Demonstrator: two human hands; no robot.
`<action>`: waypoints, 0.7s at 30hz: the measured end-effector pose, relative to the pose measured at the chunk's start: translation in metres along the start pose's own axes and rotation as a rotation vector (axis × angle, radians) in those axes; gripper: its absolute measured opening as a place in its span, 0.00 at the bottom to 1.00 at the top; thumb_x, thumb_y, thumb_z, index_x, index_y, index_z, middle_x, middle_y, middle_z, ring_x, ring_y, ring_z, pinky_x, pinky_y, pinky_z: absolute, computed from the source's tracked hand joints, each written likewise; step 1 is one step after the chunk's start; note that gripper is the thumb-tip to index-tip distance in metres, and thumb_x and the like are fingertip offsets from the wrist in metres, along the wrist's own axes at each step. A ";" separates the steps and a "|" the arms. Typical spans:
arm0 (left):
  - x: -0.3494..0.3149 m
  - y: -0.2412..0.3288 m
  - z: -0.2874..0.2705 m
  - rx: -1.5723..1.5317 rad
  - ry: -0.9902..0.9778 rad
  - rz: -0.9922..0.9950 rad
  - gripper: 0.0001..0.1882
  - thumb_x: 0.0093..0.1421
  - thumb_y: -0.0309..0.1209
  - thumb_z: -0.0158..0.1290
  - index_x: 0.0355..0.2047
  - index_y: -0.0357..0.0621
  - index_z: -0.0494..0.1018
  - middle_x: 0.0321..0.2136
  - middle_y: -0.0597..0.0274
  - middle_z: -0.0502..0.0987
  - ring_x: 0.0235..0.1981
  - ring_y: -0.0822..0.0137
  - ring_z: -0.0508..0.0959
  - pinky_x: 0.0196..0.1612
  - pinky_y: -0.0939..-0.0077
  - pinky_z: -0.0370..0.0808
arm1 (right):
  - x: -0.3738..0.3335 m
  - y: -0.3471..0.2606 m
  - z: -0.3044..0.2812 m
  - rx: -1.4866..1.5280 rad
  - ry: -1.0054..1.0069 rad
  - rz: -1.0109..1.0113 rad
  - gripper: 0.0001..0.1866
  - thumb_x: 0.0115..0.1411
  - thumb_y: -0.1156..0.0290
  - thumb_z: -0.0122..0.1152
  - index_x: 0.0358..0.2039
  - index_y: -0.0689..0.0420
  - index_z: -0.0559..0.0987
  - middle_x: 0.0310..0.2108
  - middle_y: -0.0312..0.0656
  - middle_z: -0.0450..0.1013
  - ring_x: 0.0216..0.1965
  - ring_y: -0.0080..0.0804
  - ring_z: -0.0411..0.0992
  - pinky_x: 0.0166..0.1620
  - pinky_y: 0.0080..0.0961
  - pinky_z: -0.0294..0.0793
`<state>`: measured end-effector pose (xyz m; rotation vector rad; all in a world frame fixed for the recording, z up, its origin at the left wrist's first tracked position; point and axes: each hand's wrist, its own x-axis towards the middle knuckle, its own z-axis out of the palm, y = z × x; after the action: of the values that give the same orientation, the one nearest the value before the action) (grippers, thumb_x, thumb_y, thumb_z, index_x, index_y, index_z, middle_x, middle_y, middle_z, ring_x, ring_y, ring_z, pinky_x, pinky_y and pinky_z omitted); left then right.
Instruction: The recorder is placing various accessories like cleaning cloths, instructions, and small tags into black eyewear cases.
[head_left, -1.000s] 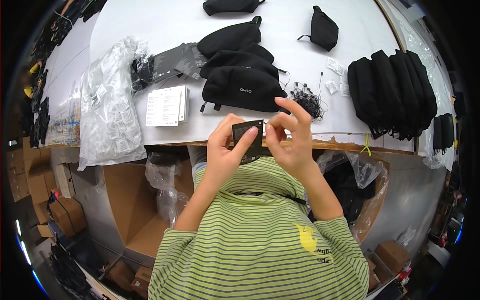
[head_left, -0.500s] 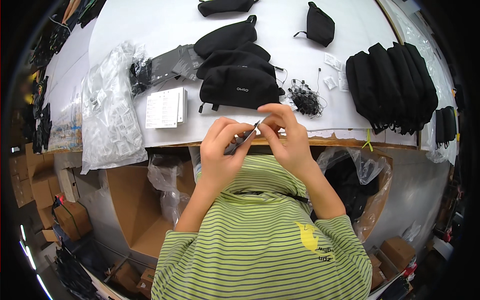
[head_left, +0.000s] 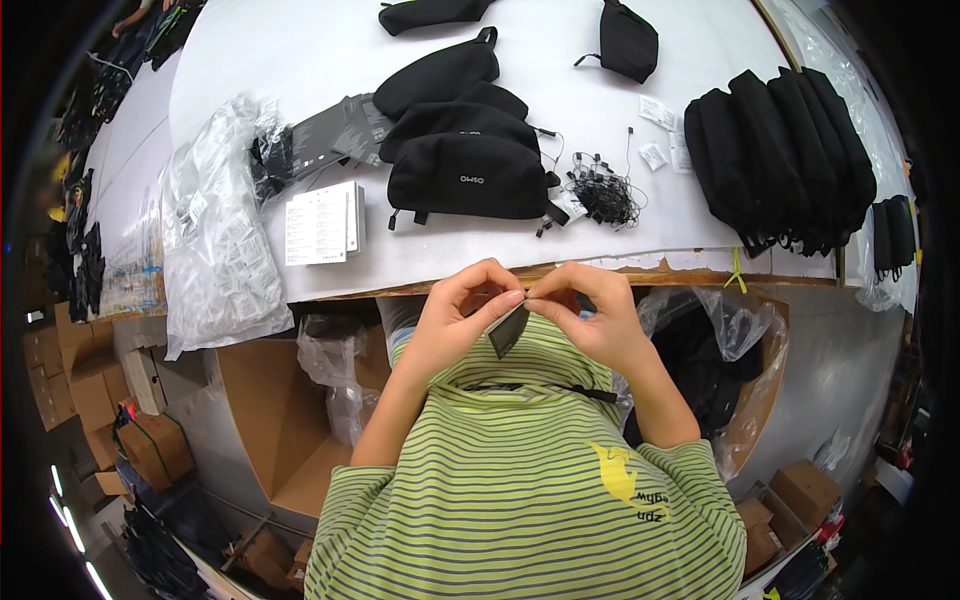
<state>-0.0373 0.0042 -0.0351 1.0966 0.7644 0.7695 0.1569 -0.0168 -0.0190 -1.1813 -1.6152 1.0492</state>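
In front of my waist, just off the table edge, my left hand (head_left: pixel 466 312) pinches a small dark hang tag (head_left: pixel 509 335) that dangles below the fingertips. My right hand (head_left: pixel 592 314) is closed in a pinch at the tag's upper end, its fingertips meeting the left ones. What those right fingers grip is too small to make out. Beyond my hands lies a row of overlapping black zip pouches (head_left: pixel 468 176). A tangled heap of black tag strings (head_left: pixel 604 190) is to their right.
Stacked white cards (head_left: pixel 318 228), dark cards (head_left: pixel 318 138) and a clear bag of small packets (head_left: pixel 225 240) are on the left. More black pouches (head_left: pixel 780 160) stand bunched at right. Small white packets (head_left: pixel 654 156) lie near the strings. Cardboard boxes (head_left: pixel 265 400) sit below the table edge (head_left: pixel 680 268).
Both hands have come down and toward my body, off the table edge. The dark tag now hangs downward, and my right fingers have closed in at its top.
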 end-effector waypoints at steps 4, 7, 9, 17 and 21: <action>0.003 0.002 0.006 0.028 -0.027 0.004 0.05 0.61 0.26 0.53 0.33 0.37 0.71 0.29 0.70 0.71 0.32 0.81 0.71 0.37 0.86 0.68 | -0.006 0.009 -0.003 0.387 -0.106 0.222 0.05 0.57 0.74 0.61 0.32 0.61 0.75 0.21 0.32 0.71 0.19 0.14 0.64 0.22 0.13 0.61; 0.010 0.001 0.015 -0.016 0.008 0.002 0.05 0.60 0.25 0.53 0.30 0.37 0.70 0.27 0.70 0.71 0.29 0.82 0.70 0.34 0.87 0.68 | -0.008 0.011 -0.009 0.659 -0.166 0.406 0.06 0.61 0.72 0.57 0.34 0.62 0.74 0.21 0.31 0.70 0.19 0.13 0.63 0.22 0.12 0.59; 0.021 -0.006 0.015 0.026 0.059 0.047 0.05 0.59 0.25 0.53 0.30 0.37 0.70 0.26 0.71 0.71 0.29 0.82 0.70 0.34 0.87 0.68 | -0.009 0.014 -0.013 0.685 -0.213 0.483 0.06 0.62 0.72 0.55 0.35 0.62 0.73 0.22 0.32 0.70 0.18 0.14 0.62 0.21 0.12 0.58; 0.099 -0.039 0.019 1.079 0.257 0.666 0.06 0.52 0.23 0.54 0.31 0.43 0.73 0.26 0.65 0.66 0.29 0.68 0.68 0.33 0.74 0.65 | -0.024 0.025 -0.026 0.508 0.012 0.487 0.06 0.60 0.72 0.58 0.33 0.61 0.74 0.20 0.31 0.69 0.18 0.13 0.63 0.21 0.11 0.57; 0.099 -0.057 0.009 1.369 0.284 0.646 0.14 0.46 0.23 0.56 0.35 0.53 0.76 0.25 0.64 0.61 0.29 0.65 0.64 0.34 0.71 0.59 | -0.027 0.019 -0.033 0.409 0.066 0.511 0.05 0.59 0.72 0.59 0.32 0.61 0.75 0.17 0.30 0.68 0.17 0.12 0.63 0.21 0.12 0.57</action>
<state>0.0301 0.0681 -0.1021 2.5861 1.2415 0.9339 0.1979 -0.0346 -0.0323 -1.3515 -0.9922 1.5550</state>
